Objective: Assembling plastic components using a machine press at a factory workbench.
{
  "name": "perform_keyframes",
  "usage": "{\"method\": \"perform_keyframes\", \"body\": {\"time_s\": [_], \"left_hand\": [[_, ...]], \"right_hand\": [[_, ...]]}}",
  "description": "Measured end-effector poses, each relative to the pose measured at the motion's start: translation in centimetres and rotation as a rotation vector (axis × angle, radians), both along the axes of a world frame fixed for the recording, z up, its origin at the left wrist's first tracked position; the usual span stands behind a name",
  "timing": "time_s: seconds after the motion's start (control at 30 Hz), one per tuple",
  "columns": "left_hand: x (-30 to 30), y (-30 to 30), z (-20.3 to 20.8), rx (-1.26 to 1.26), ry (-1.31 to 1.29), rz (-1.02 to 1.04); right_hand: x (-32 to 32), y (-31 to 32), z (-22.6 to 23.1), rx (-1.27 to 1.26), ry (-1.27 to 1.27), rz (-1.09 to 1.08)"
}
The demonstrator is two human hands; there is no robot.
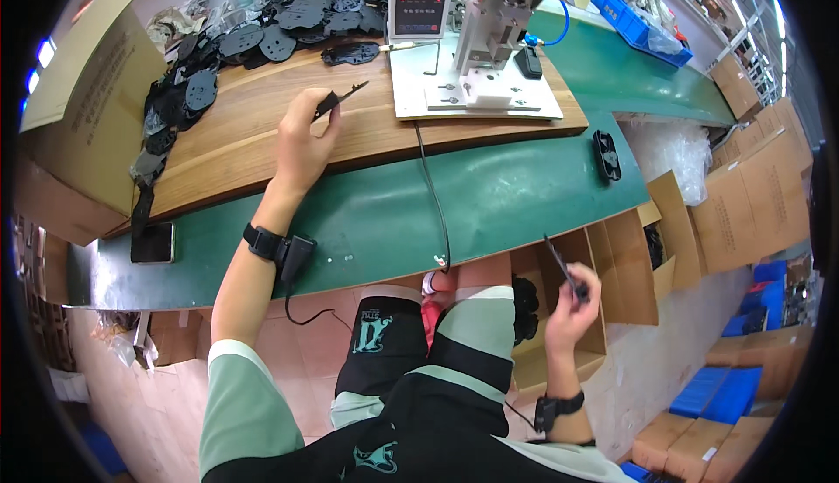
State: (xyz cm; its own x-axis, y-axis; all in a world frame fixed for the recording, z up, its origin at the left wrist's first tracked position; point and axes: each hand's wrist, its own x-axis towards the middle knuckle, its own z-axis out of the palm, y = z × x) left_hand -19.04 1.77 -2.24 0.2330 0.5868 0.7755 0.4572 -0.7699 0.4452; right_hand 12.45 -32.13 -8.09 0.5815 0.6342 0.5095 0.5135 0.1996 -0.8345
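Note:
My left hand (301,144) is raised over the wooden board (245,125), its fingers closed on a thin black plastic part (327,104) that tapers to a narrow tip. Lower down on the right, my right hand (573,310) pinches another slim black plastic part (559,261), seen nearly edge-on, above an open cardboard box (592,354). Black pieces (524,308) show inside that box. A single flat black part (350,53) lies on the board, beyond my left hand. Behind it spreads a heap of flat black parts (293,18).
A bench press (494,41) on a white base stands beside a digital display box (420,0). An oblong black part (606,156) rests on the green tabletop (516,190); a phone (153,243) lies left. A black cable (430,190) crosses the front edge. Cartons (747,203) stand right.

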Motion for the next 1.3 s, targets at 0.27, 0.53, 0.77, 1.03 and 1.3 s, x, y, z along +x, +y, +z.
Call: {"method": "perform_keyframes", "body": {"time_s": [0.27, 0.53, 0.77, 1.03, 1.3], "left_hand": [[7.9, -3.3, 2.2, 0.201, 0.375, -0.312], [15.6, -1.7, 2.5, 0.314, 0.616, -0.236], [18.1, -1.0, 1.6, 0.279, 0.647, -0.142], [18.8, -0.5, 1.4, 0.283, 0.573, -0.259], [18.9, -0.9, 1.2, 0.279, 0.605, -0.174]], "right_hand": [[3.5, -14.8, -18.5, -0.536, 0.219, -0.456], [3.7, -14.4, -31.3, -0.754, 0.363, -0.407], [4.3, -14.5, -35.0, -0.9, 0.413, -0.316], [4.1, -15.1, -35.1, -0.967, 0.576, -0.272], [3.2, -13.9, -33.2, -1.038, 0.695, -0.238]]}}
